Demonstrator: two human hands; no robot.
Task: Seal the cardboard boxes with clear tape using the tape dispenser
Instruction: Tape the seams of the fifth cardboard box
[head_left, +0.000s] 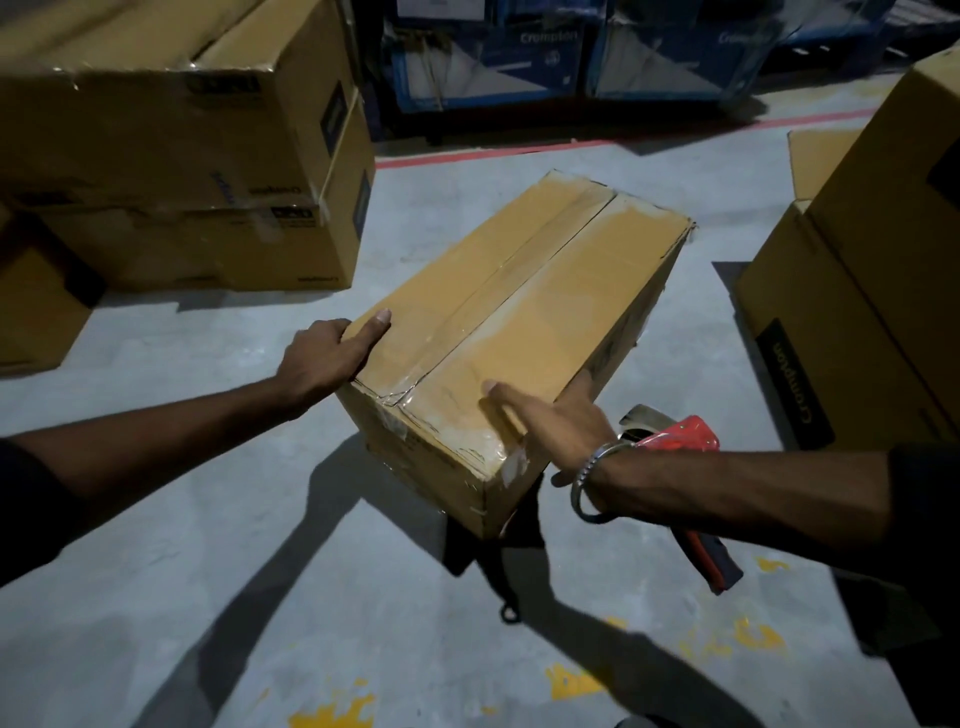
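Our open left hand (322, 358) and right hand (550, 421) flank the box (519, 322); the dispenser (680, 441) lies on the floor just beyond our right wrist.

Grey concrete floor (218, 519), yellow paint flecks near bottom, red line (519, 148) across far side. On it: taped cardboard box (519, 312) centre, stacked brown cartons (182, 156) left, more cartons (857, 312) right, red tape dispenser (680, 441) beside centre box.
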